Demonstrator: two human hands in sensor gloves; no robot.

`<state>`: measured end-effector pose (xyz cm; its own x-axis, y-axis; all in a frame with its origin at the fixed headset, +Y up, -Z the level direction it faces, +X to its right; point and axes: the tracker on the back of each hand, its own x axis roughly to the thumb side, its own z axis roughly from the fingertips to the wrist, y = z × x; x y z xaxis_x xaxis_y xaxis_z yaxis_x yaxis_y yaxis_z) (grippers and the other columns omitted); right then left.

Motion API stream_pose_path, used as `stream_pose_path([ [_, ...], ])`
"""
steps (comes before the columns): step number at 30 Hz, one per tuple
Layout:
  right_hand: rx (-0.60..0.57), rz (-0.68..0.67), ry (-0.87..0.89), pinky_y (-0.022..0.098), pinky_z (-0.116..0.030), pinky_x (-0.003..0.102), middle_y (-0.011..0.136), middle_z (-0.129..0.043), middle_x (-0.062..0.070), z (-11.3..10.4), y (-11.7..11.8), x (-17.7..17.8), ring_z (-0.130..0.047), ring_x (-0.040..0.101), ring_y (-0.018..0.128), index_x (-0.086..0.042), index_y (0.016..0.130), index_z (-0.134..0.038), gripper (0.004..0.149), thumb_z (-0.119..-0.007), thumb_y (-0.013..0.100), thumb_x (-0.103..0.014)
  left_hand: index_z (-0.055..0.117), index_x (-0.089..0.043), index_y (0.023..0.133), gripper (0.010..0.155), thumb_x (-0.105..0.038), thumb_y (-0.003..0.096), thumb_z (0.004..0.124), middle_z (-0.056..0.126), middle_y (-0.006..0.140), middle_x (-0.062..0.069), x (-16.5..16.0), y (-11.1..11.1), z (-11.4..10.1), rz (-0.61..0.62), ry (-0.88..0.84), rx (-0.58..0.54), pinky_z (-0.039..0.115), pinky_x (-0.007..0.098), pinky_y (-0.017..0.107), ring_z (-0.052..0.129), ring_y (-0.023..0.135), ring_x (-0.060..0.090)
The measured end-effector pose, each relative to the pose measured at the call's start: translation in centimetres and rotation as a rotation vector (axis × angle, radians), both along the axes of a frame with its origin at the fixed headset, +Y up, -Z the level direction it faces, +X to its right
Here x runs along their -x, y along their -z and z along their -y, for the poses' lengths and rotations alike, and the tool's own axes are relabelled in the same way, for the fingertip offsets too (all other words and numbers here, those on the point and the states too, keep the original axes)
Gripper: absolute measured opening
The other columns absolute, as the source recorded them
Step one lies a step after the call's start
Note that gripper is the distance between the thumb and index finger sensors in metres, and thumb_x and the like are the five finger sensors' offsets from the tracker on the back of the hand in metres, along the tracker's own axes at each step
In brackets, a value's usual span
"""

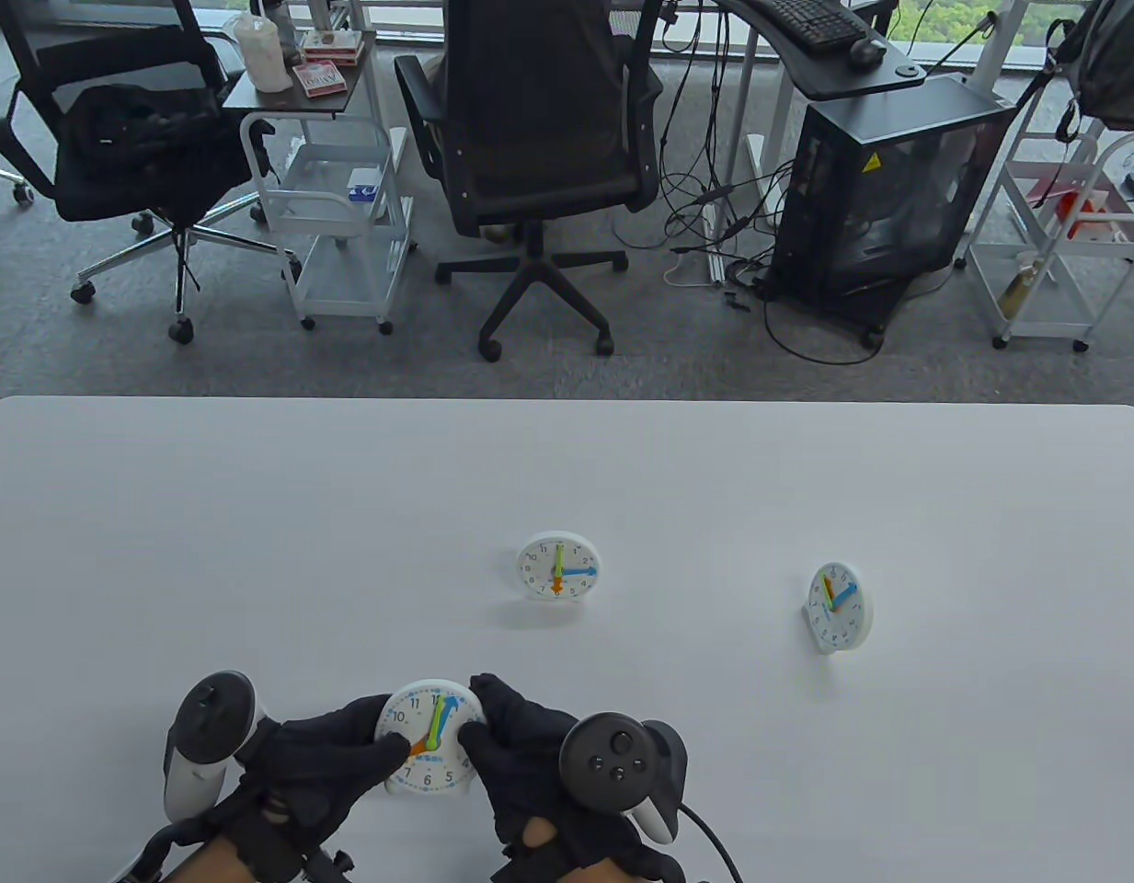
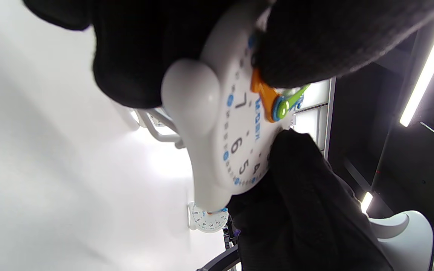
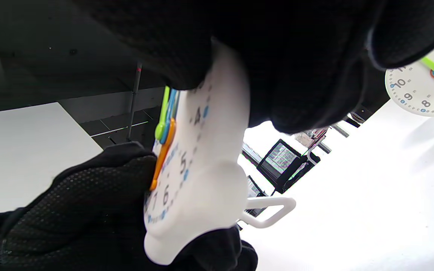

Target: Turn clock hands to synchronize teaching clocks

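Three white teaching clocks with green, blue and orange hands are in view. The near clock (image 1: 429, 739) is held up between both hands near the table's front edge. My left hand (image 1: 332, 754) grips its left side, and its thumb lies on the orange hand (image 2: 264, 94). My right hand (image 1: 521, 745) grips its right side, a finger on the face near the 3. The clock also shows in the left wrist view (image 2: 236, 131) and the right wrist view (image 3: 194, 165). A second clock (image 1: 558, 567) stands at mid table. A third clock (image 1: 840, 607) stands to the right.
The white table (image 1: 254, 552) runs across the whole view. Beyond its far edge are two office chairs (image 1: 539, 138), a white cart (image 1: 337, 202) and a black computer case (image 1: 884, 193) on the carpet.
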<state>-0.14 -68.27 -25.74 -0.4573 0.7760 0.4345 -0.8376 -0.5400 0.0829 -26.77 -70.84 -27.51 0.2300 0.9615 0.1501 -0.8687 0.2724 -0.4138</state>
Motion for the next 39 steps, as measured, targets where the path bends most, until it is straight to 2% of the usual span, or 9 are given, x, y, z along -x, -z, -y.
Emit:
stream_pose_path([
  [9,-0.004,0.007,-0.002,0.047,-0.073,0.064,0.062,-0.097,0.011,-0.01,-0.03,0.01,-0.101,0.032,0.041,0.009,0.091,-0.072,0.061,-0.079,0.049,-0.035,0.080,-0.012,0.092,0.055,-0.046,0.0491,0.090,0.107,0.064,0.005,-0.09,0.00,0.00,0.004,0.007,0.002,0.063,0.070,0.058,0.101,0.059,0.039],
  [39,-0.042,0.003,0.004,0.046,-0.074,0.063,0.058,-0.098,0.008,-0.11,-0.14,0.07,-0.102,0.030,0.039,0.007,0.089,-0.075,0.060,-0.079,0.049,-0.037,0.078,-0.013,0.093,0.060,-0.047,0.0463,0.097,0.106,0.064,0.003,-0.26,0.11,0.07,0.015,0.046,0.004,0.063,0.070,0.059,0.101,0.059,0.039],
])
